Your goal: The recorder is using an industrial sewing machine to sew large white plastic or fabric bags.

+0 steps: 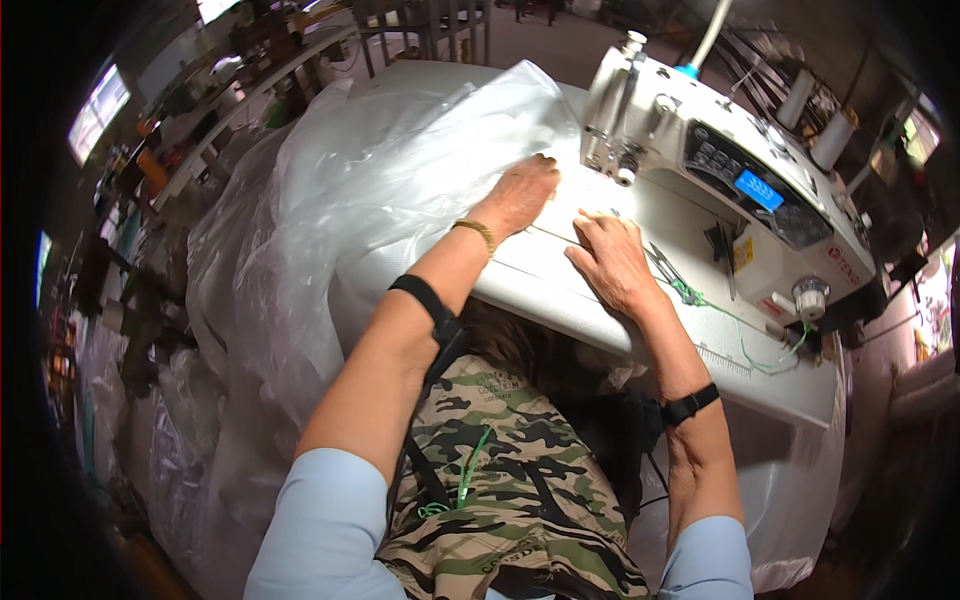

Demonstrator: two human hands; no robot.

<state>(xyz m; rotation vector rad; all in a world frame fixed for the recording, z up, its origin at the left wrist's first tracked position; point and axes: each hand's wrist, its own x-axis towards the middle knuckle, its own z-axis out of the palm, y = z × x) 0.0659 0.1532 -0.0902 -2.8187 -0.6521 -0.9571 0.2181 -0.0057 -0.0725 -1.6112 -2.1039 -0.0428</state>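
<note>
My left hand (522,192) rests at the edge of a large heap of clear plastic sheeting (400,150), just left of the white sewing machine's needle area. Its fingers are curled closed on the sheeting. Nearer to me and to the right, my right hand (615,262) bears on the white machine table (540,290). Those fingers are bent, with the thumb reaching left; glare hides whatever thin stuff lies under them. The sewing machine (650,110) stands over the table, its small blue display (759,190) lit. Beside my right hand lie dark thread snips (661,262).
Green cord (742,330) trails from the snips across the table's right part. White thread cones (833,138) stand behind the machine. The sheeting spills off the table's left side to the floor. A chair (425,35) is at the far side.
</note>
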